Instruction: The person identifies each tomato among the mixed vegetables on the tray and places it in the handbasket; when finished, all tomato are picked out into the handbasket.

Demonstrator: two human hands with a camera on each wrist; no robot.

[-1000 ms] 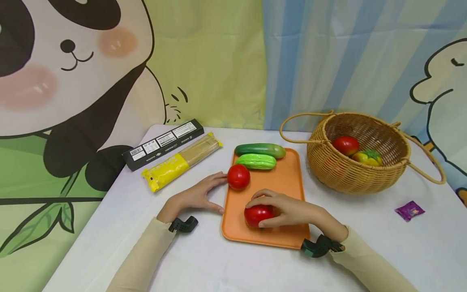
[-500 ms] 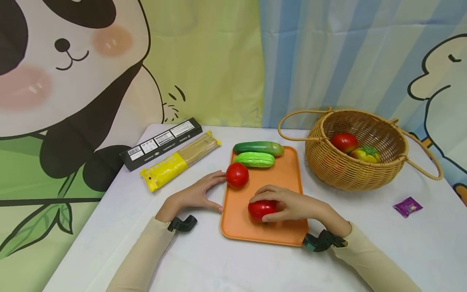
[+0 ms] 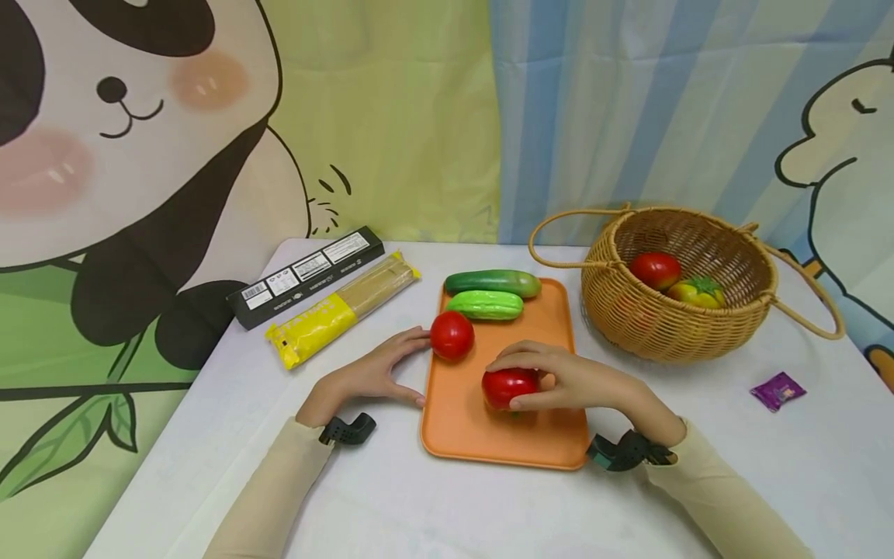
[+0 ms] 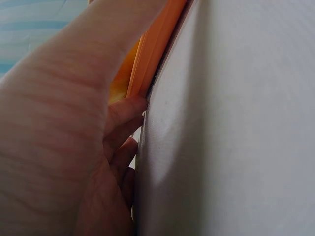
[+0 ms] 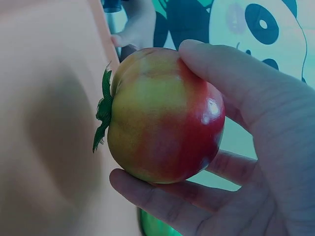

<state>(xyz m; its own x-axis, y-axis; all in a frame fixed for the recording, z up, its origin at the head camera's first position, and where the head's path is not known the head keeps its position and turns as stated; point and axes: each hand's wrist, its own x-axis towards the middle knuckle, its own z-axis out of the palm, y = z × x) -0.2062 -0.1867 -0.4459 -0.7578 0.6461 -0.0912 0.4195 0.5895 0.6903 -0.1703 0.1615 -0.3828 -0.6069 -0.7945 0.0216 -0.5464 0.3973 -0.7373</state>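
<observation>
My right hand (image 3: pixel 576 379) holds a tomato (image 3: pixel 511 387) over the orange tray (image 3: pixel 482 444). Close up in the right wrist view, thumb and fingers curl round this red and yellow tomato (image 5: pixel 162 118), whose green leafy calyx faces the tray, with a gap showing between. My left hand (image 3: pixel 373 371) lies at the tray's left edge, fingers extended and thumb apart; in the left wrist view a fingertip touches the orange rim (image 4: pixel 152 49). Another red tomato (image 3: pixel 452 335) sits by that edge, near the left fingertips. Beyond it lie a light green cucumber (image 3: pixel 485 305) and a darker one (image 3: pixel 492 283).
Right of the tray stands a wicker basket (image 3: pixel 673 334) with two tomatoes inside; its looped handle (image 3: pixel 559 211) reaches toward the tray. A small purple packet (image 3: pixel 777 390) lies at the right. Back left are a yellow noodle packet (image 3: pixel 342 310) and a black box (image 3: pixel 307 276).
My right hand has carried its tomato a little to the right and farther from me, and the tomato's green underside now shows. The left hand keeps its place at the tray edge.
</observation>
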